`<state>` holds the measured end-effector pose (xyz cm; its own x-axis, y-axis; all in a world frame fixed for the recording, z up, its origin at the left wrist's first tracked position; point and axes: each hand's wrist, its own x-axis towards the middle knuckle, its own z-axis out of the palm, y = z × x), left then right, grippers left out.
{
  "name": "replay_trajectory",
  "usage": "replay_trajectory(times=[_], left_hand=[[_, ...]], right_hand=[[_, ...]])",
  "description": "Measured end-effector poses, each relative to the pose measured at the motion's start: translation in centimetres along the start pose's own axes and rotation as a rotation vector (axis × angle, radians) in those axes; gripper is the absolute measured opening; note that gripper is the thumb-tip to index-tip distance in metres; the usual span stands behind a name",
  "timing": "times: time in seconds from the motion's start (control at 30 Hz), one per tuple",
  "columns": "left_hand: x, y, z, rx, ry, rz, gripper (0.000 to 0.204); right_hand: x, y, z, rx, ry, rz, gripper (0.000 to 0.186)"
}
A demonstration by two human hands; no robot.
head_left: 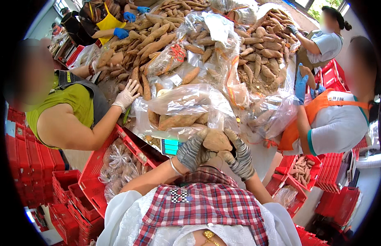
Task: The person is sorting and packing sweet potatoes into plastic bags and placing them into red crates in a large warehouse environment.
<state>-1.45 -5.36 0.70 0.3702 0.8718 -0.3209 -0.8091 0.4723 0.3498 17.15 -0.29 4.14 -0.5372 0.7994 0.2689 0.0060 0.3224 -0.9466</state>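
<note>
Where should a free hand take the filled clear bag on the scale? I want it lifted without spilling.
Take the clear bag at its loose upper film, coming from above. It lies on its side, bulging with sweet potatoes, so gathering the slack top likely closes it.

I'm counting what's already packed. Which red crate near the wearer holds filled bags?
The red crate just left of the left hand, packed with clear bagged sweet potatoes. The crate on the right holds loose ones.

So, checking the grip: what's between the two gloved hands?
In the head view, one sweet potato sits between the left hand and right hand, both touching it.
</note>
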Motion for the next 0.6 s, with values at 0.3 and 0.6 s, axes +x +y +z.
replay_trajectory(times=[0.3,0.6], left_hand=[[-1.4,1.4,3.3,0.108,-0.077,0.075,0.068],[-0.7,0.5,0.3,0.267,-0.075,-0.007,0.073]], right_hand=[[-7.4,14.9,-5.7,-1.376,0.000,0.350,0.044],[-9.9,17.8,-6.0,-1.076,-0.122,0.691,0.026]])
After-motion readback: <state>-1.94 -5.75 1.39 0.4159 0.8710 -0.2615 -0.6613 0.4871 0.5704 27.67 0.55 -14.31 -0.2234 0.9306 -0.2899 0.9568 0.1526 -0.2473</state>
